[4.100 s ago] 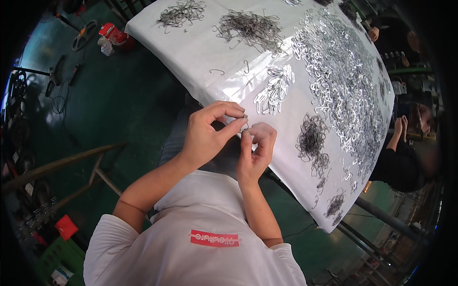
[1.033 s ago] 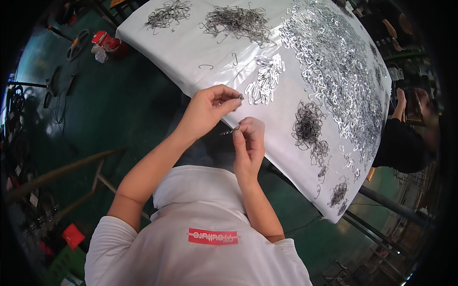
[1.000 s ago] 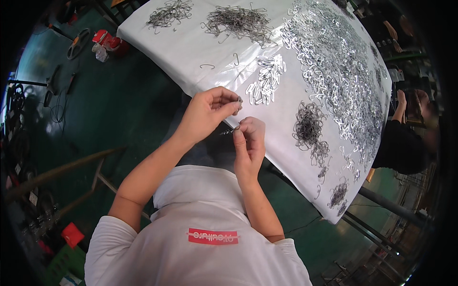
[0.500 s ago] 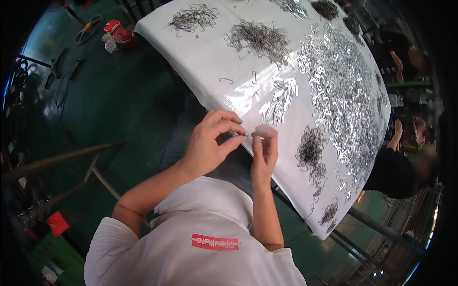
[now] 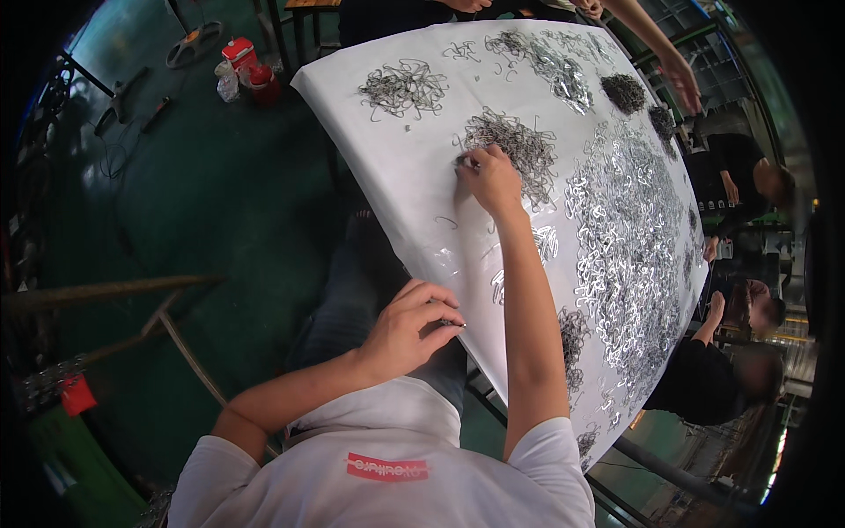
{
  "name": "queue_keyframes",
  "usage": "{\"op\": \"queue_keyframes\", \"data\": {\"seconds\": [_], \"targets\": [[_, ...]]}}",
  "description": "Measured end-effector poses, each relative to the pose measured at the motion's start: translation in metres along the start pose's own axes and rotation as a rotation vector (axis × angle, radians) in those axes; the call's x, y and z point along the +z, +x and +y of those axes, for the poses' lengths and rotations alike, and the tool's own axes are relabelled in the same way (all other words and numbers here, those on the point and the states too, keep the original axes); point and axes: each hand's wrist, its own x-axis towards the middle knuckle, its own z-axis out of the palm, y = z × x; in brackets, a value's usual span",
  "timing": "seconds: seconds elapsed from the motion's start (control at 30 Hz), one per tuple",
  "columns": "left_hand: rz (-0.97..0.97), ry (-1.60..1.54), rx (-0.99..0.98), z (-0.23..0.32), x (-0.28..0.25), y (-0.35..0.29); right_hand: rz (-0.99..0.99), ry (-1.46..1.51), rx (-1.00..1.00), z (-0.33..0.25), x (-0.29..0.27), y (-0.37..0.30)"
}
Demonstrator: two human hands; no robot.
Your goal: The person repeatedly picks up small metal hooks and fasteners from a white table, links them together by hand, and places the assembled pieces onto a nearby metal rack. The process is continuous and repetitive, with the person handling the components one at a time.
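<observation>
My left hand [image 5: 414, 326] is closed in a pinch just off the table's near edge. A small metal piece [image 5: 453, 324] shows between its thumb and fingertips; its shape is mostly hidden. My right hand [image 5: 493, 182] reaches far over the white-covered table [image 5: 352, 132], fingers curled together at the left border of a pile of bent wire hooks [image 5: 521, 145]. Something dark is at those fingertips, too small to name. One loose wire hook [image 5: 446, 222] lies nearer me. Under my right forearm, shiny flat metal clips [image 5: 546, 244] are partly covered.
A broad spread of shiny metal pieces [image 5: 625, 255] fills the table's right side. More wire hooks [image 5: 405, 88] lie at the far left, with dark piles [image 5: 623, 92] at the back. Co-workers sit along the right and far edges; one's arm [image 5: 651, 44] reaches over the far corner.
My right hand has moved away from my left, forward to the wire hook pile. My left hand stays near the table edge, still pinching. A co-worker's arm has appeared at the far corner.
</observation>
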Motion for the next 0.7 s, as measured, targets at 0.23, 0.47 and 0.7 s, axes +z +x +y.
{"op": "queue_keyframes", "data": {"seconds": [0.23, 0.47, 0.7], "targets": [[0.006, -0.046, 0.004, -0.008, -0.001, -0.003, -0.146, 0.110, 0.192, 0.026, -0.025, -0.012], [0.021, -0.042, -0.013, -0.005, 0.003, -0.009, -0.256, -0.041, 0.356, -0.001, -0.008, 0.019], [0.031, -0.010, 0.016, -0.007, 0.007, -0.012, -0.375, 0.254, 0.353, 0.004, 0.000, 0.011]]}}
